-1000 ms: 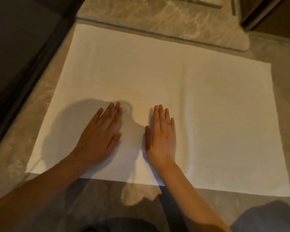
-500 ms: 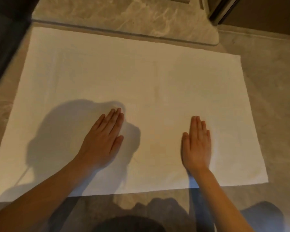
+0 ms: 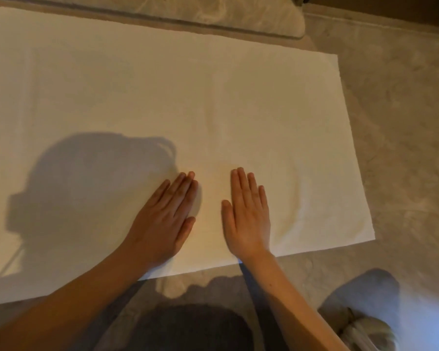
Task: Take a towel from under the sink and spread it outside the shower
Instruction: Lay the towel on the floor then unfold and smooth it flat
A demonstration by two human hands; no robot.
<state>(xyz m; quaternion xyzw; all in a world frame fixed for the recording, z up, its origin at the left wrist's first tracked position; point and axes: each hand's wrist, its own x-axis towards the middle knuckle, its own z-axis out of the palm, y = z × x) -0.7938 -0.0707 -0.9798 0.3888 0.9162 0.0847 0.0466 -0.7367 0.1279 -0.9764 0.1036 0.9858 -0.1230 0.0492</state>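
A white towel (image 3: 188,97) lies spread flat on the marbled floor, its far edge along the raised shower threshold (image 3: 213,13). My left hand (image 3: 165,219) rests palm down on the towel near its front edge, fingers straight and together. My right hand (image 3: 249,214) lies flat beside it, a short gap between the two. Neither hand holds anything. A slight ripple shows in the towel to the right of my right hand. The towel's left end runs out of view.
Beige marbled floor (image 3: 395,148) surrounds the towel on the right and in front. My knee in dark cloth (image 3: 195,328) is at the bottom centre. A shoe (image 3: 365,330) is at the bottom right. My head's shadow falls on the towel's left part.
My right hand slid out to the right over the towel, then came back left next to my left hand. The view shifted, so the towel sits further left in frame.
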